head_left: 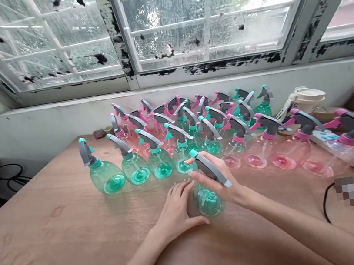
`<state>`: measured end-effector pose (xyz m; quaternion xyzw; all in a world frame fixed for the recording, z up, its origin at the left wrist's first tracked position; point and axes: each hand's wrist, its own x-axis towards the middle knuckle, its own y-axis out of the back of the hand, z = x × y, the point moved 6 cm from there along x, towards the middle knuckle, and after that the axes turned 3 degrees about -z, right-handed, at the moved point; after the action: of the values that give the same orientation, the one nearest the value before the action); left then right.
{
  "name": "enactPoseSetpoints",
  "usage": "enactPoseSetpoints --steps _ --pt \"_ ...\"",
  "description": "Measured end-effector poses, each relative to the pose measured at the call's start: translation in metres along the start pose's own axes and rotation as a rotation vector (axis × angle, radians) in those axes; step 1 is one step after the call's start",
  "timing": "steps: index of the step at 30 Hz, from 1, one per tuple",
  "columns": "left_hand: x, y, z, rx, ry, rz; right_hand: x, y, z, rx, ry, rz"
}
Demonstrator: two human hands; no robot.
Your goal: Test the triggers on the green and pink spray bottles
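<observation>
A green spray bottle [209,202] is in front of a crowd of similar bottles, at the near side of the tabletop [81,251]; I cannot tell whether its base rests there. The right hand [226,178] has its fingers wrapped around the upper part, under the grey spray head [211,170]. The left hand [177,209] is spread in a curve beside the rounded body and grasps nothing; if it touches the plastic is not clear.

Just behind stands a front row, with green bottles [136,169] on the left and pink bottles [259,151] on the right. More of both colours are packed behind them, toward the wall [57,123].

In my judgement, the main risk comes from the narrow spacing: a forward swing of the held bottle could knock a neighbour, and one falling bottle could tip others. If the right grip loosens, the bottle could also slip, because the left hand does not secure it.

Farther out, a white container [308,94] stands at the back right, and a black cable [325,206] curves nearer.
</observation>
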<state>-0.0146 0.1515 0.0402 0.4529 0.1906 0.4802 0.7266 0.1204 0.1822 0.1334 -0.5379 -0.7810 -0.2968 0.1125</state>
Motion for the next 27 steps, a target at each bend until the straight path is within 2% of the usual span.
enactPoseSetpoints --steps 5,10,19,27 --pt "-0.001 0.008 -0.012 0.088 -0.026 -0.066 0.006 -0.008 0.001 0.034 0.02 -0.045" --pt "-0.002 0.011 -0.016 0.057 -0.032 -0.105 0.001 -0.003 -0.007 0.017 0.082 -0.061" --pt "-0.002 0.006 -0.024 0.096 -0.014 -0.039 -0.03 0.014 -0.023 -0.049 0.14 -0.068" --pt "-0.003 0.005 -0.022 0.145 0.0 -0.019 -0.035 0.019 -0.019 0.025 0.044 -0.116"
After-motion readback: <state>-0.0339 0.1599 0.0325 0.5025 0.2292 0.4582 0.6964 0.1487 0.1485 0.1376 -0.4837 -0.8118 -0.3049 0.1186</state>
